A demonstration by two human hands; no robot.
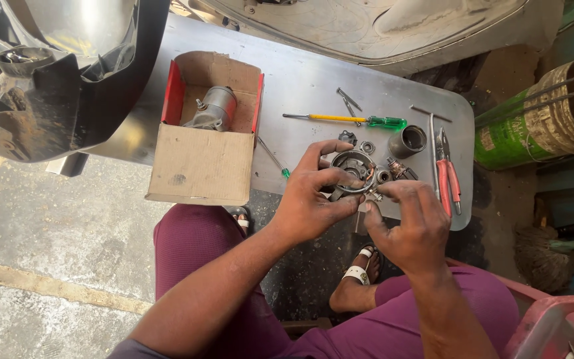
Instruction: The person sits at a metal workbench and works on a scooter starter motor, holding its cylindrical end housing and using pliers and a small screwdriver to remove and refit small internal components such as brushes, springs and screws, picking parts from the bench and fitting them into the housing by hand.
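My left hand (313, 199) grips a round grey metal motor end plate (353, 169) with copper-coloured parts inside, held over the near edge of a grey metal sheet (300, 86). My right hand (410, 226) pinches at the plate's right rim with thumb and fingertips closed on a small part there; the part itself is too small to make out. Just beyond my hands lie a small bearing ring (367, 147), a dark cylindrical motor housing (407, 141) and a small armature piece (400, 171).
An open cardboard box (200, 166) with red flaps holds a grey starter motor (215, 108). A yellow-and-green screwdriver (347, 119), red-handled pliers (448, 176), a T-shaped wrench (431, 143) and loose bits lie on the sheet. A scooter body (48, 80) stands left, a green drum (533, 126) right.
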